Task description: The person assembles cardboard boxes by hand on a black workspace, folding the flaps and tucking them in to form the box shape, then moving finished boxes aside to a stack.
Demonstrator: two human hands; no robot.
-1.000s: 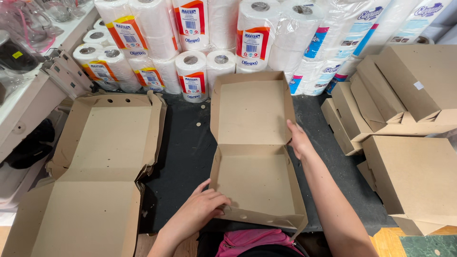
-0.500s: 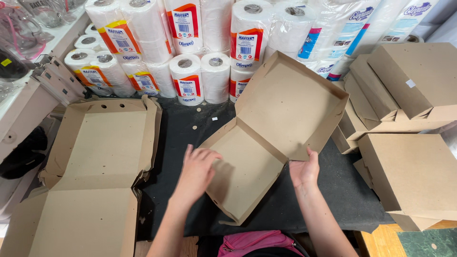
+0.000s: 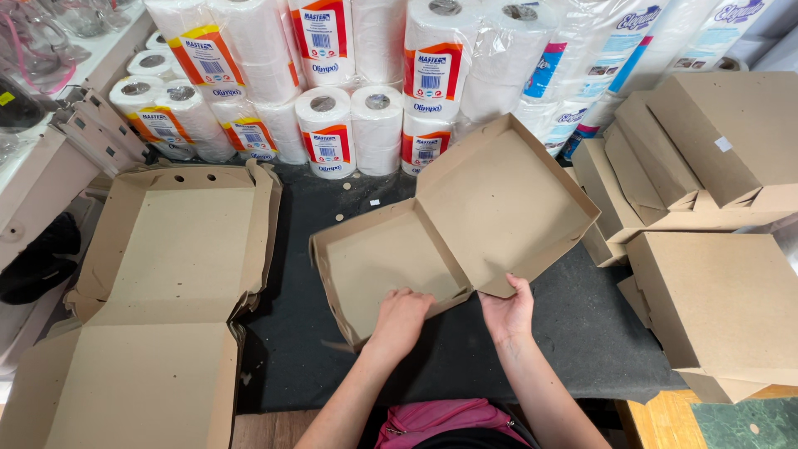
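Head camera looked down on a dark tabletop where a brown cardboard box lay turned at an angle near the middle of the front edge, its lid still swung open toward the right. The left hand rested with fingers curled over the near wall of the tray half, pressing it. The right hand pinched the near corner of the lid between thumb and fingers. The tray walls stood up and the lid's side flaps were raised, so shaping seemed mostly done; closing appeared left. A flat unfolded blank covered the left edge, finished closed boxes were stacked along the right edge, and wrapped paper rolls lined the back edge.
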